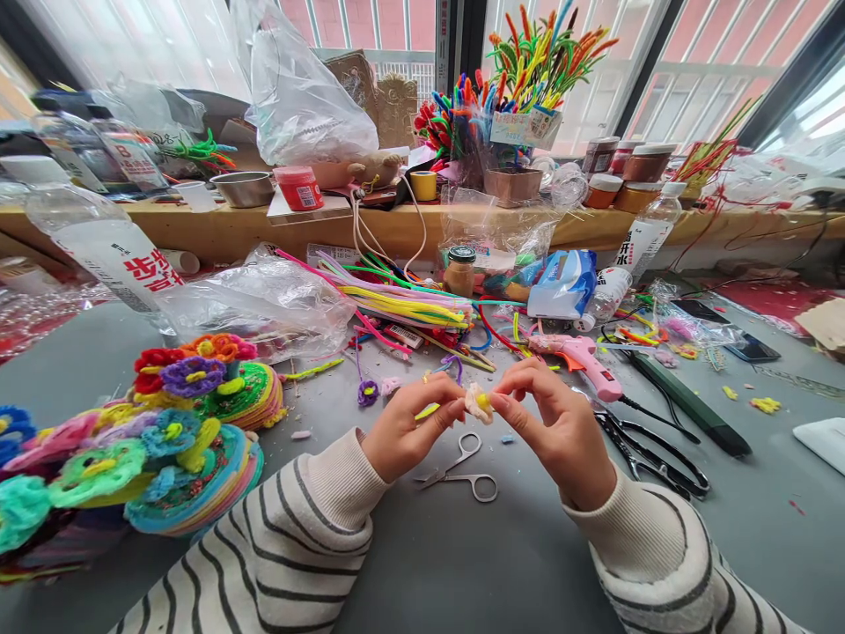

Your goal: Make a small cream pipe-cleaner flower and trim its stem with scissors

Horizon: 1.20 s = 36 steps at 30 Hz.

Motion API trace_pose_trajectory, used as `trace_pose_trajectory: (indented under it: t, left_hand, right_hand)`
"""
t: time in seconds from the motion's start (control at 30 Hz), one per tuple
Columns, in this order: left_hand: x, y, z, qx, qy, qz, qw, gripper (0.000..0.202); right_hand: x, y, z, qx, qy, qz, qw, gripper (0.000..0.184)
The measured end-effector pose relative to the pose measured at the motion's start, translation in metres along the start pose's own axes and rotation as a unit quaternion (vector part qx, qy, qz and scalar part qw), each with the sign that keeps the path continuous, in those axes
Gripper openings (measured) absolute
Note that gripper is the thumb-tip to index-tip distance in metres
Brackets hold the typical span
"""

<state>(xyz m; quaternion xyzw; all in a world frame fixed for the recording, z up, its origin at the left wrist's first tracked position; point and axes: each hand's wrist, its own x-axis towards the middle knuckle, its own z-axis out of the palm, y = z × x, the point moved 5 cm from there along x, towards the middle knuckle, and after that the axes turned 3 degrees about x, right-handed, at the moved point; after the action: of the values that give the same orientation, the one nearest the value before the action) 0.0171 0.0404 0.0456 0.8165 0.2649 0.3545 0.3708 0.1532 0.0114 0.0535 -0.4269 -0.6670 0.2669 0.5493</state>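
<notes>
We are seeing the left hand [413, 431] pinching the left edge of a small pale-pink flower [478, 403], while the right hand [561, 431] is gripping its yellow centre; the flower is sitting between both sets of fingertips, above and just beyond the scissors [455, 478] lying on the grey table [422, 572]. Containers: on the ledge [396, 231] we are noting a brownish pot [513, 187], with bright fuzzy stems [541, 62] rising above it; a metal bowl [242, 191], contents we are not making out; a red tub [298, 188], lid on. Down on the table a dark-lidded glass jar [459, 280] is holding something brownish, a clear plastic bag [264, 304] is slumping beside the pipe-cleaner bundle [409, 304], and a blue-and-white packet [562, 283] is leaning right of the jar, contents hidden.
</notes>
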Motion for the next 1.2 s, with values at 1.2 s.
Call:
trace_pose_trajectory:
  t: [1.2]
  left_hand:
    - [0.0, 0.006, -0.016, 0.11, 0.157, 0.074, 0.979, 0.003]
  right_hand:
    - [-0.002, 0.008, -0.006, -0.027, 0.062, 0.029, 0.997, 0.01]
